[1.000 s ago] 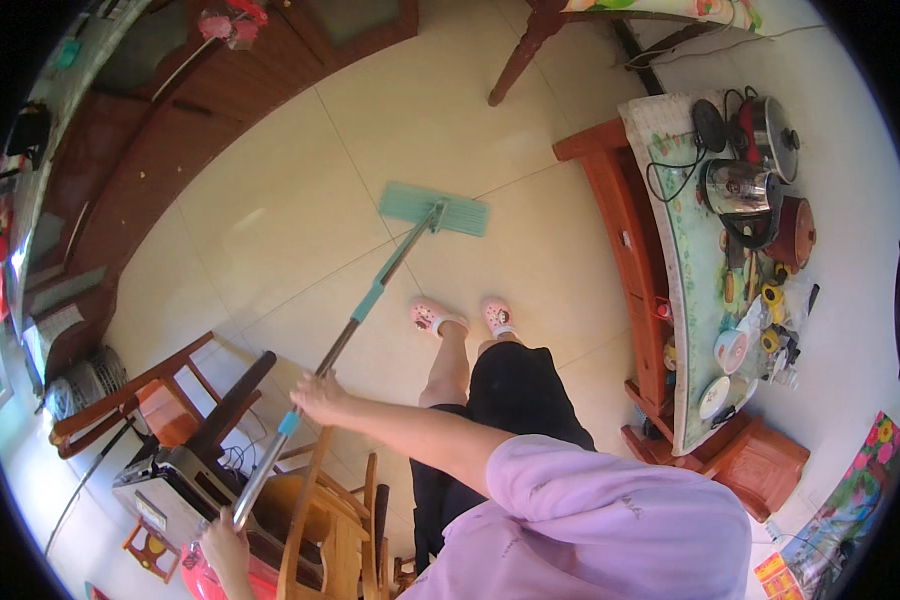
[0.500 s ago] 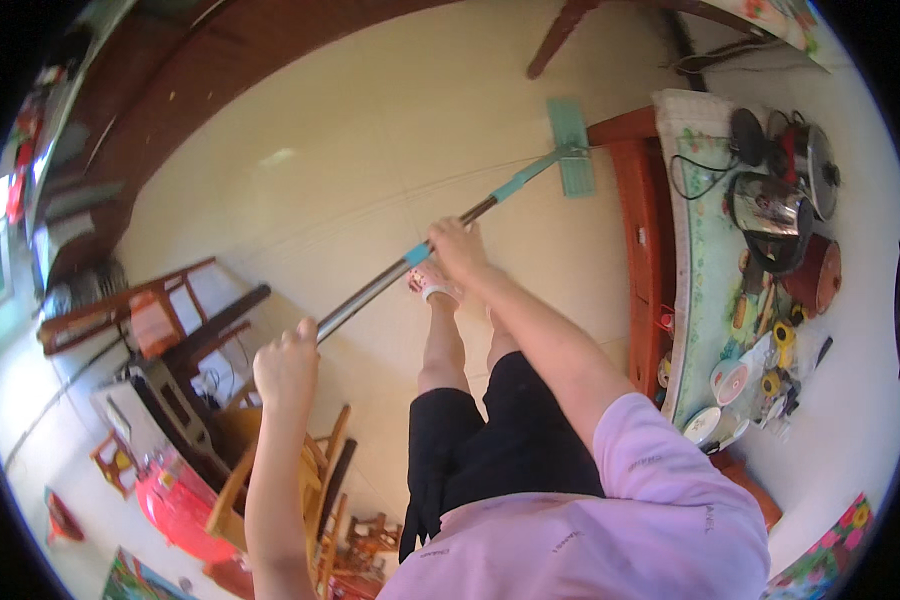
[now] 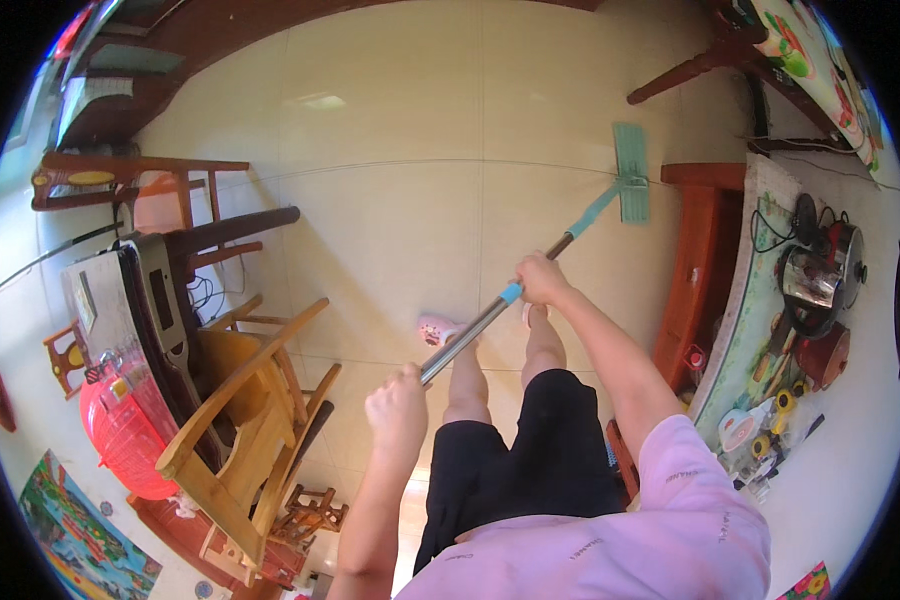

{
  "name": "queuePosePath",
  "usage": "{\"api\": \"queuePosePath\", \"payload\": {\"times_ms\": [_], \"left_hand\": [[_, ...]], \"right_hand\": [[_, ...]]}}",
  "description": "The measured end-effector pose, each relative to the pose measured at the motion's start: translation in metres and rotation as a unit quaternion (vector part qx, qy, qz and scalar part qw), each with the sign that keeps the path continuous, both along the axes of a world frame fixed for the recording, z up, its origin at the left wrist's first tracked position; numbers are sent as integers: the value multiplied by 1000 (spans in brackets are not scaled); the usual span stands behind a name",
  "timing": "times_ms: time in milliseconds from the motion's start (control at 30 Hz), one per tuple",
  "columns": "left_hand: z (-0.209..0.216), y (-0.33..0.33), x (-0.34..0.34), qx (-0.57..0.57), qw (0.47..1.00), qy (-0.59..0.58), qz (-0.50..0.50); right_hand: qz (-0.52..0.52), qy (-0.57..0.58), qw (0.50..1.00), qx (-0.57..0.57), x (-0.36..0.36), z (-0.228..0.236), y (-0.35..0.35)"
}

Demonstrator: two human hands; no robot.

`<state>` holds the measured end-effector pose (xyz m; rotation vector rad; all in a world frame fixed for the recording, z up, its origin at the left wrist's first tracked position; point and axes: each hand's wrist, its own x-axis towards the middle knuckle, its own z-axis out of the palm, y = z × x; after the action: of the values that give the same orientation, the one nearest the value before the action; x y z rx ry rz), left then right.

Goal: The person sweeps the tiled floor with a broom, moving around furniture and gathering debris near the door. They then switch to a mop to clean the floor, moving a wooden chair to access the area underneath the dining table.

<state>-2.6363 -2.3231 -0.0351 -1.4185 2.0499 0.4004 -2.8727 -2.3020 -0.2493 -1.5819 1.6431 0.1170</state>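
Both hands grip one long flat mop (image 3: 475, 337) with a metal pole and teal fittings. My left hand (image 3: 397, 408) is closed round the upper end of the pole. Further down, my right hand (image 3: 541, 278) wraps the pole just past a light-blue collar. From there the pole slants away to the far right. Its teal rectangular mop head (image 3: 631, 174) lies on the pale tiled floor, to the left of the red-brown wooden cabinet (image 3: 705, 270) and apart from it.
A wooden chair (image 3: 250, 420) and a red mesh cover (image 3: 128, 430) stand at the left. Dark table legs (image 3: 690, 75) reach the floor at the far right. A metal kettle (image 3: 808, 280) and pots sit on the cabinet's cloth. My pink shoe (image 3: 438, 329) is near the pole.
My view has shifted, so the room appears turned. Both hands still hold the mop. The mop head now lies a little farther from the cabinet's corner, and my feet have moved apart.
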Motion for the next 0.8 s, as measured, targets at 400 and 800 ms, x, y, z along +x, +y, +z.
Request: {"api": "queuePosePath", "payload": {"times_ms": [400, 800], "left_hand": [[129, 114, 328, 59, 967, -112, 222], [73, 169, 304, 271, 828, 188, 453]], "right_hand": [[303, -102, 942, 105, 405, 90, 14], [411, -111, 900, 93, 350, 37, 32]]}}
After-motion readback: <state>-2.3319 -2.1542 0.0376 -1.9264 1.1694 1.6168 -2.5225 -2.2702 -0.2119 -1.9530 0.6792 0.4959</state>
